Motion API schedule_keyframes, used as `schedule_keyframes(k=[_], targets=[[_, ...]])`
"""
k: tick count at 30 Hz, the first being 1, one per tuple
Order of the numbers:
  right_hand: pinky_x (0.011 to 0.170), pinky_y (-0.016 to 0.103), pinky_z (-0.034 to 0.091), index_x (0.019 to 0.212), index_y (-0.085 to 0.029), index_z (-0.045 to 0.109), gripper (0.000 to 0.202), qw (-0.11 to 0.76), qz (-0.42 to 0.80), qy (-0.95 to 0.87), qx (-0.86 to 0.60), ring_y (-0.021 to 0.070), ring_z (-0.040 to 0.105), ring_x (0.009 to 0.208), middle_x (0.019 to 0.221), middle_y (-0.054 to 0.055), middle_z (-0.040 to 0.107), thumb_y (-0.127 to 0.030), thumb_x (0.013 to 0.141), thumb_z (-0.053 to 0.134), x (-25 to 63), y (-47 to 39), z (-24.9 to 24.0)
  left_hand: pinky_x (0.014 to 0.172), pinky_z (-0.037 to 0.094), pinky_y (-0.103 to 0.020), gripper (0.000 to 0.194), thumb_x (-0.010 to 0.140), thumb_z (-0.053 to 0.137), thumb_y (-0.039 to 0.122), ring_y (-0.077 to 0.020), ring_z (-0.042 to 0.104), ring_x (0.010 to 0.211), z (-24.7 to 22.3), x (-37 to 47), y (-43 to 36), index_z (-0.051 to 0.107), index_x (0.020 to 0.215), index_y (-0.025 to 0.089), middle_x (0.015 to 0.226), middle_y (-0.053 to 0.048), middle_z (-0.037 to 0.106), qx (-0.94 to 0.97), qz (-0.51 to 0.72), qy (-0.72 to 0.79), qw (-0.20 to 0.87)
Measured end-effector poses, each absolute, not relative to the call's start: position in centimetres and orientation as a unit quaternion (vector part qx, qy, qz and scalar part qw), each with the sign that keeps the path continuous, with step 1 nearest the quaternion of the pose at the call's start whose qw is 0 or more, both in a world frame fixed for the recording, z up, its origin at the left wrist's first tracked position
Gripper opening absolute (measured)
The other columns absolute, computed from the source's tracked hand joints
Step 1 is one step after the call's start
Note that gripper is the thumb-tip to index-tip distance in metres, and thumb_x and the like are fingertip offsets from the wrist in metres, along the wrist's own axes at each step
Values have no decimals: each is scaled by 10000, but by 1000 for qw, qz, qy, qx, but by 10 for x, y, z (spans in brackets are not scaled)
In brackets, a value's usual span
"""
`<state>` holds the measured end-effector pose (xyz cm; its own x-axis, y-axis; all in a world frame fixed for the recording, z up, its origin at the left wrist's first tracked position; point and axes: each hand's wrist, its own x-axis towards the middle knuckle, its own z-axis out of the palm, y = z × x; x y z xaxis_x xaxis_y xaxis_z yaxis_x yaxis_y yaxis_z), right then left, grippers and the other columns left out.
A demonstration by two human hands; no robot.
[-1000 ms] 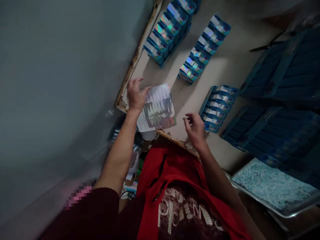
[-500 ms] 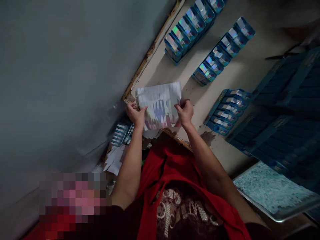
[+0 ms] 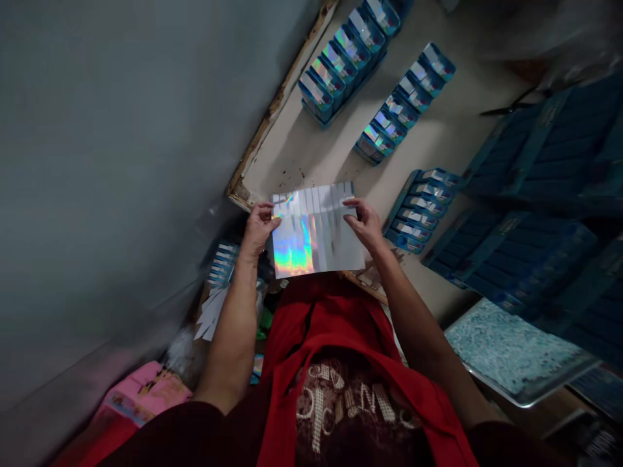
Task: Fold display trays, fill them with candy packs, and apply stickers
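Note:
A shiny silver holographic sheet [image 3: 318, 237], marked into narrow strips along its far part, is held up in front of my red apron [image 3: 331, 318]. A rainbow glare lies on its lower left. My left hand [image 3: 257, 230] pinches the left edge between thumb and fingers. On the opposite edge, my right hand [image 3: 365, 224] grips it with the thumb on the near face. The sheet hangs over the corner of a pale table [image 3: 272, 159].
Rows of blue packs [image 3: 341, 61] with shiny labels stand on the table, and another row [image 3: 403, 107] lies beyond the sheet. Dark blue stacked boxes [image 3: 516, 253] are at the right, above a metal tray [image 3: 530, 395] of pale blue bits. White paper pieces [image 3: 211, 314] lie by my left forearm.
The sheet and both hands have come nearer my body. Its surface is turned so that bright rainbow glare shows. My view has shifted slightly, and both hands keep their hold.

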<state>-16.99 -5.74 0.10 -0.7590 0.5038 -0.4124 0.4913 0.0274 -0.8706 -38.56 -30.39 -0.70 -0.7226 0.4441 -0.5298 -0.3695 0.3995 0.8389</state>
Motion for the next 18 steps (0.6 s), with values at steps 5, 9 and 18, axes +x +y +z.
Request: schedule_keyframes(k=[5, 9, 18], targets=[[744, 309, 539, 1230, -228, 756, 577, -13, 730, -582, -358, 207, 702, 838, 1112, 45, 798, -387, 678, 817, -153, -46, 19, 752, 521, -249, 614, 489, 969, 313, -167, 651, 837, 10, -378, -297, 714, 1033, 187, 947, -7, 713, 29, 546, 701, 458], [789, 334, 586, 1229, -199, 781, 677, -13, 776, -486, -401, 246, 777, 869, 961, 48, 838, -354, 581, 902, -142, -44, 18, 792, 557, -285, 643, 454, 995, 300, -196, 703, 861, 22, -372, -292, 787, 1048, 169, 975, -31, 770, 51, 518, 708, 477], [799, 358, 640, 1071, -180, 841, 648, 56, 758, -449, -470, 221, 777, 809, 886, 47, 834, -465, 518, 1024, -154, -58, 20, 724, 560, -270, 515, 581, 942, 344, -162, 695, 724, 50, -358, -274, 870, 1056, 159, 836, -38, 803, 55, 484, 774, 405]])
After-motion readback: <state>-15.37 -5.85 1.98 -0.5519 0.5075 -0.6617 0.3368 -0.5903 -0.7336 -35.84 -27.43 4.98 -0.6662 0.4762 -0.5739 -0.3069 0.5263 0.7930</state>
